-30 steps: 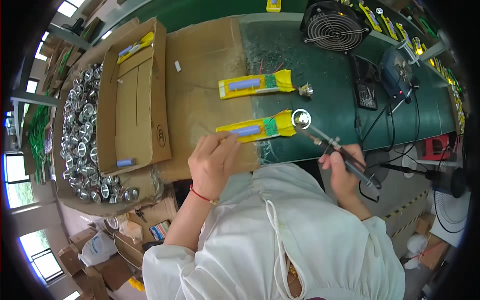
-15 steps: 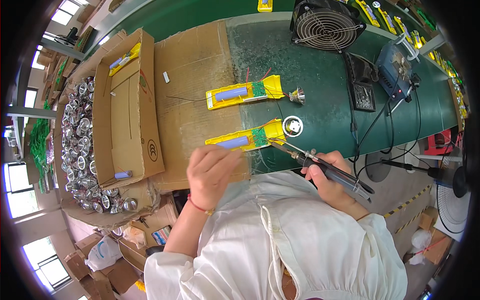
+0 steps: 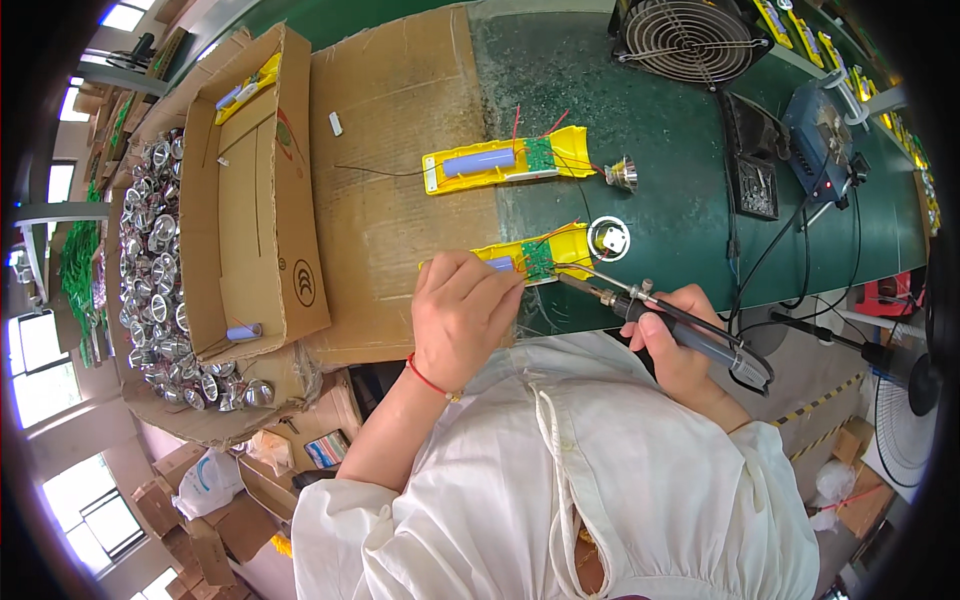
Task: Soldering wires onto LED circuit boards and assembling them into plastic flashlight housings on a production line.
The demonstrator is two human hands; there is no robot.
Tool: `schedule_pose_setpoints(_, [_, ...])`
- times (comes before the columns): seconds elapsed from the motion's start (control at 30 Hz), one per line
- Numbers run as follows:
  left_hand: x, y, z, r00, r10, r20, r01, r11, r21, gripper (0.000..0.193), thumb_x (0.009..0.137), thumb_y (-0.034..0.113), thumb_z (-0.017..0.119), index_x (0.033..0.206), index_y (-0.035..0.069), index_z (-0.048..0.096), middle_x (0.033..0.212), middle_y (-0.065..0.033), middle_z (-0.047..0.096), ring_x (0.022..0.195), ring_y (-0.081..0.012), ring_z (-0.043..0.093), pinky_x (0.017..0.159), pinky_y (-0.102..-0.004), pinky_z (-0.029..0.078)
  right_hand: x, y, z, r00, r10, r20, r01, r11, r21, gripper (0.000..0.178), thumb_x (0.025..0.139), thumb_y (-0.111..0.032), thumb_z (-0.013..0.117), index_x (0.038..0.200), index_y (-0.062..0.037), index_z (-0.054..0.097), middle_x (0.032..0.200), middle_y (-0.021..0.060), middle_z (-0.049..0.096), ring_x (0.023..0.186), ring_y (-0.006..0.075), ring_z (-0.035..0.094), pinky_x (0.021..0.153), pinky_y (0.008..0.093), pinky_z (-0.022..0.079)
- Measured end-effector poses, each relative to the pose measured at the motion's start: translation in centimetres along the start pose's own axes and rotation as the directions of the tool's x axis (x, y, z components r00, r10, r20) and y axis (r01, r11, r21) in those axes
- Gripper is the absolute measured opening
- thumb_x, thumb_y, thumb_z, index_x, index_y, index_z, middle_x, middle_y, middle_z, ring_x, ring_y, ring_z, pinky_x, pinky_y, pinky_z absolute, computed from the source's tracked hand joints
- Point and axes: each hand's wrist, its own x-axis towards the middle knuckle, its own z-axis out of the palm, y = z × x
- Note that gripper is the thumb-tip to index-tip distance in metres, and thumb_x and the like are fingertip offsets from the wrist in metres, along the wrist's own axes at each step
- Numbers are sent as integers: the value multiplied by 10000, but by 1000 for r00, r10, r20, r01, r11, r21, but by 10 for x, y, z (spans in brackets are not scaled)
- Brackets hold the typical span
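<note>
Holds the soldering iron [image 3: 718, 352] in the right hand [image 3: 682, 345], thumb and fingers closed around the handle well behind the metal part, probably for sparing the skin from heat. Points the tip to the left, at or just beside the near edge of the green circuit board [image 3: 539, 262]; cannot tell about real contact. Has the left hand [image 3: 458, 315] bent over the near yellow housing [image 3: 573, 243], fingers drawn narrowly together beside the purple battery [image 3: 499, 264], perhaps for steadying the work; cannot tell whether with something thin between the fingertips or without. On the green table [image 3: 680, 190], at the near side, this near housing, laid with open side up, likely for giving free access to the board, and with the wide end to the right, toward the iron. Just at that end, a round white-rimmed piece [image 3: 612, 238]. Farther away, nearly parallel, a second yellow housing [image 3: 573, 145] with a silver reflector cup [image 3: 622, 174] to its right, apparently set in the same direction for easy handling. Under the left parts of both, a cardboard sheet [image 3: 390, 110], maybe for protecting the table. At left, a cardboard box [image 3: 308, 190] and, along its left side, a heap of silver reflectors [image 3: 155, 290], probably for easy reach. At far right, a blue soldering station [image 3: 822, 135], placed probably for being on the iron's side; at the far edge, a black fan [image 3: 690, 42], maybe against fumes.
</note>
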Motion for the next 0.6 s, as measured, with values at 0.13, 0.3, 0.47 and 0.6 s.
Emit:
schedule_pose_setpoints(0.13, [1,2,-1,1000,-10,14,10,1000,3,148,600,41,688,732,69,625,689,-42,560,712,-225,511,642,-316,429,1,2,0,999,-26,-36,28,997,66,149,787,-38,574,831,17,442,695,126,593,582,118,577,497,241,474])
schedule_pose_setpoints(0.3, [-1,-2,2,1000,1,-9,-1,1000,6,139,604,68,677,725,99,615,678,-9,539,726,-210,504,627,-325,404,2,0,3,1000,-7,-24,9,999,51,149,780,-38,579,824,19,449,685,124,591,574,117,578,488,238,473])
schedule_pose_setpoints(0.47, [-2,-1,2,1000,-20,7,20,1000,-1,133,610,71,676,726,99,616,679,-11,541,732,-211,504,643,-323,406,3,-1,4,1000,8,-24,-8,1000,17,142,778,-45,577,812,17,454,683,120,593,578,112,576,497,241,474])
schedule_pose_setpoints(0.6, [-1,-3,1,1000,-22,13,22,1000,-6,127,616,73,674,727,98,616,681,-14,543,732,-213,505,650,-322,409,2,-2,2,999,-3,-50,6,997,74,134,787,-38,567,831,13,451,667,116,573,577,125,571,522,261,484])
